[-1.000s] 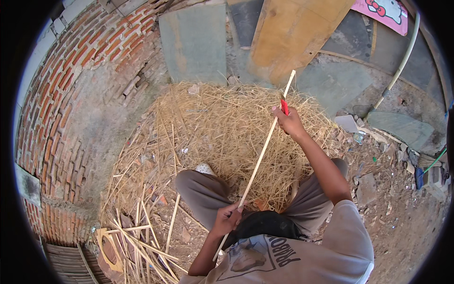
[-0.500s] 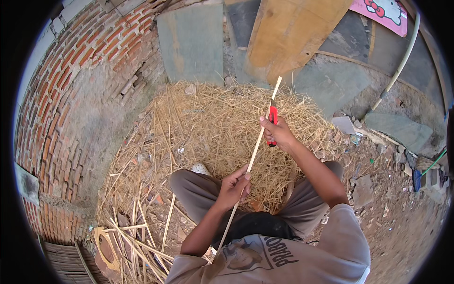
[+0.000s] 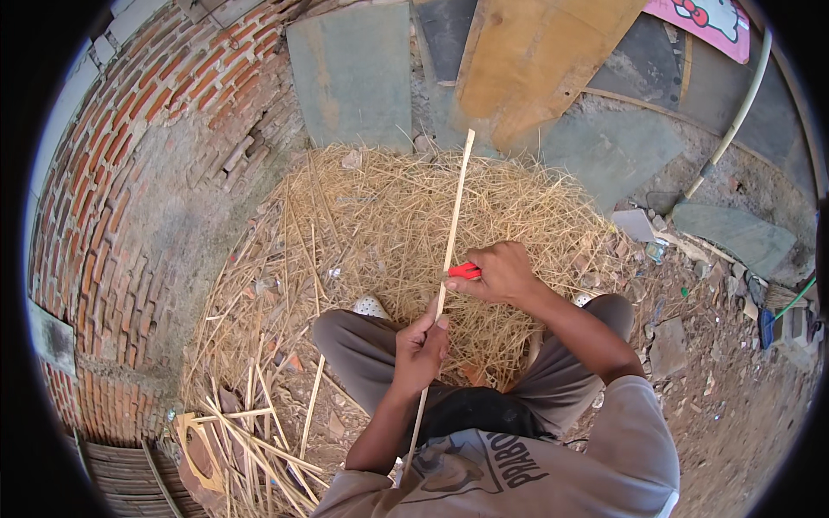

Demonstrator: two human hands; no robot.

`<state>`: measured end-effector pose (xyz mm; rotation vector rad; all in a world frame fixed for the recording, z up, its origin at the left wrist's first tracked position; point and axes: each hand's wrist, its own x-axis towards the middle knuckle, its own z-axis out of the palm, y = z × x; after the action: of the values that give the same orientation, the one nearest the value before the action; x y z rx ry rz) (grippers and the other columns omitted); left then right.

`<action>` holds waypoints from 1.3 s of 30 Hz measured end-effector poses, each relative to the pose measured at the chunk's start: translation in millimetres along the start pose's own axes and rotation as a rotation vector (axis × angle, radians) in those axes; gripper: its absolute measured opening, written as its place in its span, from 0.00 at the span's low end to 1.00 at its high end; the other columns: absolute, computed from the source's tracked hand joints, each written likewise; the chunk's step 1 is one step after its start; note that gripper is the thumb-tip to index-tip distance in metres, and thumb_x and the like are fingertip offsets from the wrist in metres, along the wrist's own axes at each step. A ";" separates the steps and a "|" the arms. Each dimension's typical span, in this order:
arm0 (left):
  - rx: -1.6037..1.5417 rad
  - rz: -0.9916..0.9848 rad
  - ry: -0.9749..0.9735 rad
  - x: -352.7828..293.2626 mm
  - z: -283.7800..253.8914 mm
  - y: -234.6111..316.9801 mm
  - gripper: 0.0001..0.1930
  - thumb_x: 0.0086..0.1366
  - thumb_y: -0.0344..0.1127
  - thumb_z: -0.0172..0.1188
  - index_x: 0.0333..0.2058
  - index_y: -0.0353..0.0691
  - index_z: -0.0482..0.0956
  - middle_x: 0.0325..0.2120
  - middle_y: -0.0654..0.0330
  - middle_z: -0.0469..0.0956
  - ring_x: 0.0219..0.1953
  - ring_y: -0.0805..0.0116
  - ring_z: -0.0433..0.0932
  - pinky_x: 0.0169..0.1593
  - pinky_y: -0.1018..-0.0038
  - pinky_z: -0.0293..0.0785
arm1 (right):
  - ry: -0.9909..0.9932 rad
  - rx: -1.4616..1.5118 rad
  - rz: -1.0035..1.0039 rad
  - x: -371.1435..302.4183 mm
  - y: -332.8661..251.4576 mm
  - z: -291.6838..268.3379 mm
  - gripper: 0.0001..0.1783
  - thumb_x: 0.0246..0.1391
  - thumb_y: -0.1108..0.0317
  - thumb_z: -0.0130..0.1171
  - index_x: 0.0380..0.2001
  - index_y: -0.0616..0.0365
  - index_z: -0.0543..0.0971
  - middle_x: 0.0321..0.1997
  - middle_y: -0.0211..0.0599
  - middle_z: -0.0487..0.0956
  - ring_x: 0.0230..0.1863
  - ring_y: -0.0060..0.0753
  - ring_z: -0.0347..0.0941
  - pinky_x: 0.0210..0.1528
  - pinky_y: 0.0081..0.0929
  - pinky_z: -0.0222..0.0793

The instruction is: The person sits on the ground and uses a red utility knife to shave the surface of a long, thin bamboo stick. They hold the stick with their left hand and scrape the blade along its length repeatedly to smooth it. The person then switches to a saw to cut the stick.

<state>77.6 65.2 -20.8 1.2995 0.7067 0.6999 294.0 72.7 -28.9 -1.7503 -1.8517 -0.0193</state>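
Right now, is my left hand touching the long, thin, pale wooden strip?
Touching: the head view shows the pale wooden strip running through the left hand, pinched between thumb and fingers.

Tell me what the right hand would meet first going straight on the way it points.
Most likely the pale strip: the right hand, holding the red cutter, points left toward it. The thumb is at or very near the strip; depth leaves contact unclear.

Dark lettering [image 3: 515, 457] (block capitals) on shirt [image 3: 596, 462]
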 end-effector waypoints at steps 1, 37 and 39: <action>0.036 0.004 0.019 -3.0 0.5 0.1 0.23 0.71 0.31 0.49 0.64 0.40 0.63 0.17 0.74 0.62 0.18 0.87 0.58 0.21 0.85 0.57 | 0.034 -0.005 -0.031 0.6 1.5 2.3 0.41 0.44 0.22 0.50 0.13 0.54 0.76 0.07 0.38 0.68 0.11 0.41 0.70 0.16 0.37 0.65; 0.128 -0.167 0.239 -110.9 -48.2 21.8 0.19 0.70 0.30 0.50 0.59 0.36 0.69 0.14 0.70 0.64 0.15 0.85 0.60 0.18 0.85 0.55 | 0.076 0.030 0.690 30.6 105.3 -8.5 0.45 0.56 0.25 0.34 0.16 0.57 0.76 0.13 0.40 0.74 0.19 0.40 0.73 0.24 0.40 0.68; 0.016 -0.166 0.220 -95.0 -44.1 24.3 0.20 0.71 0.31 0.49 0.60 0.37 0.68 0.13 0.68 0.65 0.14 0.84 0.60 0.14 0.84 0.53 | 0.046 0.130 0.428 19.0 54.7 6.8 0.42 0.55 0.25 0.39 0.16 0.56 0.77 0.12 0.39 0.72 0.17 0.39 0.73 0.22 0.40 0.67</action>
<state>-16.5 19.4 4.2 1.1735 0.9888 0.7093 342.2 100.2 -47.0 -1.9964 -1.3810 0.2197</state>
